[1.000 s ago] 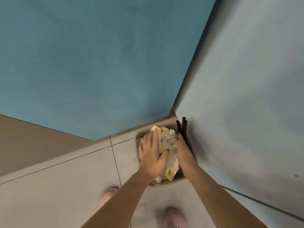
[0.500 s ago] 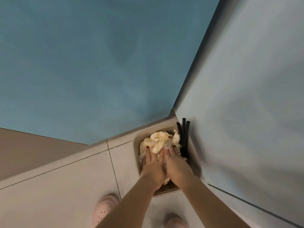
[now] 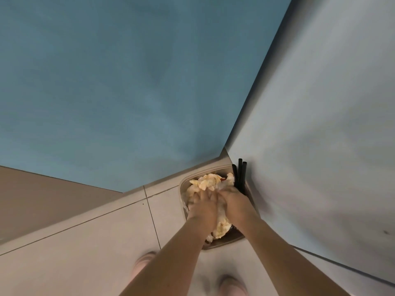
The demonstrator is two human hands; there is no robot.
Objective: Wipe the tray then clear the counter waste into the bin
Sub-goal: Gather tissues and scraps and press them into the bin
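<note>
A brown bin [image 3: 183,189] stands on the floor in the corner, heaped with crumpled pale yellow and white waste [image 3: 208,182]. My left hand [image 3: 202,209] and my right hand [image 3: 235,202] lie side by side on top of the heap and press down into it. The fingertips of both sink into the paper and are partly hidden. Black straws [image 3: 240,174] stick up at the bin's far right rim, just beyond my right hand. No tray or counter shows.
The bin sits wedged between a blue wall [image 3: 128,82] and a pale grey panel [image 3: 320,124] on the right. Beige floor tiles [image 3: 85,253] spread to the left. My feet in pink shoes [image 3: 143,265] stand just before the bin.
Both hands have come together on top of the waste and pushed deeper into it, and the heap sits lower in the bin. The view has shifted slightly.
</note>
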